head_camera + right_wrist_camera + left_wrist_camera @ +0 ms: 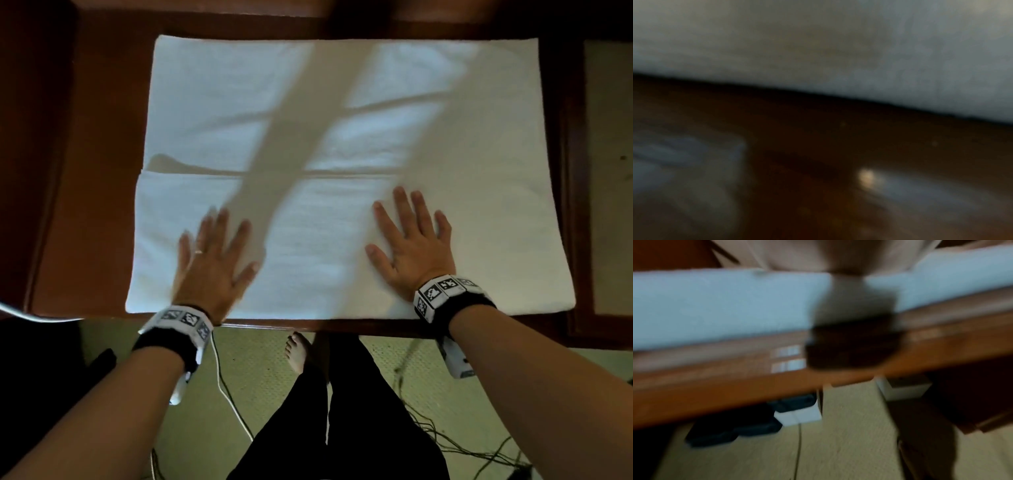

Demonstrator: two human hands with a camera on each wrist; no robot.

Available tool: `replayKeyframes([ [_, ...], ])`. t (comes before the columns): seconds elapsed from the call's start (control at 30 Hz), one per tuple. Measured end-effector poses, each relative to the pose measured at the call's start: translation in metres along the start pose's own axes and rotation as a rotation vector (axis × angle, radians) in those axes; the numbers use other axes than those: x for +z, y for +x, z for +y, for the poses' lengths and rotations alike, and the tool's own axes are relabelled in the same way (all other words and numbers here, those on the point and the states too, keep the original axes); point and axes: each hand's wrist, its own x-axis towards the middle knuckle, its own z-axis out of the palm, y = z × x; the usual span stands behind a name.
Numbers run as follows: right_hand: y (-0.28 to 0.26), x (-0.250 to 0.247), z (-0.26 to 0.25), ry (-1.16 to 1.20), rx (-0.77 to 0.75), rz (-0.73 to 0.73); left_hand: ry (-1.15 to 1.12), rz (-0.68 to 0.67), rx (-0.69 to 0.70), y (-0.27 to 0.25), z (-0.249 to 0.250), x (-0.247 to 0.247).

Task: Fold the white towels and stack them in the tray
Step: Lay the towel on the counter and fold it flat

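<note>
Here the large white terry-cloth towel (342, 137) lies spread on the reddish-brown wooden table (102, 137), its long axis running left to right across the person; the near strip is already doubled over, its edge showing as a straight seam across the middle of the cloth, most clearly on the left. Both hands sit on that folded near strip, well apart: the left hand (212, 260) towards the left half, blurred, and the right hand (411, 246) towards the right half; each lies palm down with fingers straight and spread, pressing flat on the cloth and gripping nothing. The unfolded far part lies straight ahead of both palms, so either hand is about equally placed to reach it; I judge the next fold would run along the same long axis. The towel looks soft and mostly smooth, with a small raised ripple at the left end of the seam; bars of shadow cross it. No tray can be made out with certainty.
</note>
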Motion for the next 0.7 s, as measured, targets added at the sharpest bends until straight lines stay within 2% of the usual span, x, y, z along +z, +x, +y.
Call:
replayKeyframes([
  [0.03,0.000,0.001,0.000,0.000,-0.003,-0.001,0.003,-0.013,0.021,-0.010,0.001,0.007],
  [0.17,0.000,0.000,-0.002,0.008,0.006,-0.013,-0.120,0.008,-0.279,-0.031,-0.014,0.014],
  [0.23,-0.001,-0.006,-0.003,0.019,0.015,-0.044,-0.122,0.035,-0.325,-0.026,-0.008,0.008],
  [0.27,-0.003,-0.010,-0.004,0.026,0.032,-0.074,-0.124,0.047,-0.291,-0.021,-0.001,0.005],
  [0.4,-0.025,-0.028,-0.001,0.049,0.182,-0.185,-0.018,-0.018,0.039,-0.001,0.028,-0.006],
  [0.57,-0.058,-0.035,-0.003,0.104,0.227,-0.273,0.038,-0.106,0.024,-0.009,0.025,-0.016],
  [0.7,-0.064,-0.045,-0.005,0.099,0.224,-0.304,0.137,-0.152,0.000,-0.011,0.037,-0.046],
])
